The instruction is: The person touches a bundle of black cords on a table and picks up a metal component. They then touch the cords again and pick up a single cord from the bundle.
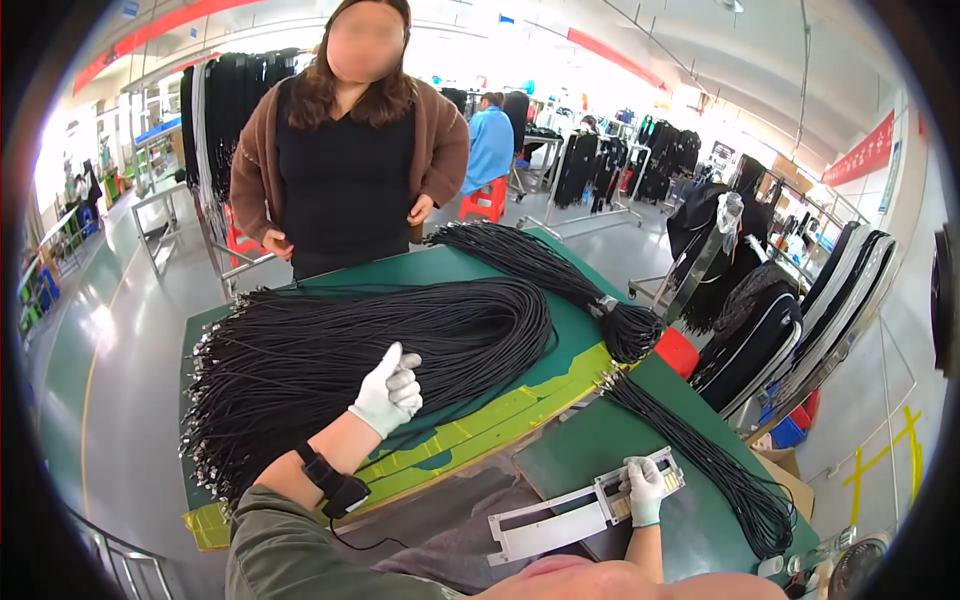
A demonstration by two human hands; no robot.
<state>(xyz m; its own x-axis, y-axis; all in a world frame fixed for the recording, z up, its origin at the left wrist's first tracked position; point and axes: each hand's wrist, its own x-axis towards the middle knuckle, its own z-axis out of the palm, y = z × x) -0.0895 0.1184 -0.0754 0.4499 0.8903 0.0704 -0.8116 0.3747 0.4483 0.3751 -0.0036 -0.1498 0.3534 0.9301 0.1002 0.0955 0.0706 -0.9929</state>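
Observation:
My left hand (388,392), in a white glove, is over the large bundle of black cables (300,350) with its fingers curled in and its thumb up. Whether a cable is inside those curled fingers is hidden. Further right and nearer to me, my gloved right hand (643,490) is closed on a long white slotted frame (555,528), near its end with small metal parts. That frame lies slanted across the near table edge. Silvery connectors (200,400) crowd the left ends of the large bundle, and its right side bends round in a loop.
A tied black cable bundle (540,260) lies at the back right of the green table (575,350). Another thinner bundle (700,450) stretches along the right table (560,450). Across from me stands a person (345,150). Racks of hanging cables (840,300) and a red stool (678,355) are at the right.

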